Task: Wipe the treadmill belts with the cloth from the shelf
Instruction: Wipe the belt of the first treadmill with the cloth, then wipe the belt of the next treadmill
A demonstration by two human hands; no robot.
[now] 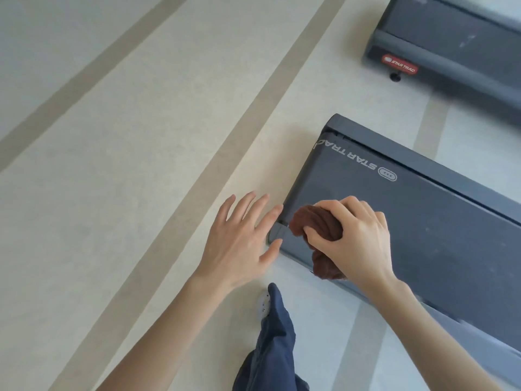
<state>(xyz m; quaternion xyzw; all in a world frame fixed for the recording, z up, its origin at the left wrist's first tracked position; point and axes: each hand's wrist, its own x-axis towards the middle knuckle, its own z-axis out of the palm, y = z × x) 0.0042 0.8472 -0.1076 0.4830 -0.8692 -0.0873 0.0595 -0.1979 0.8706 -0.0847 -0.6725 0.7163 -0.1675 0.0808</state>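
Past our trouser leg [270, 348], our right hand [358, 238] clutches the brown cloth [315, 221] on the treadmill belt [423, 235], left hand [239, 244] splayed empty; we should press flatter.

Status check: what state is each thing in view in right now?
Cloth: bunched, on the near treadmill belt's end.
Right hand: grips the cloth.
Left hand: open, fingers spread, by that treadmill's corner.
Far treadmill: untouched.

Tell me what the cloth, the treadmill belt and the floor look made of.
Cloth: soft brown fabric, perhaps terry; it bunches in thick folds.
Treadmill belt: dark matte rubber or similar, with pale scuffs.
Floor: smooth pale vinyl, probably; flat printed-looking tan stripes.
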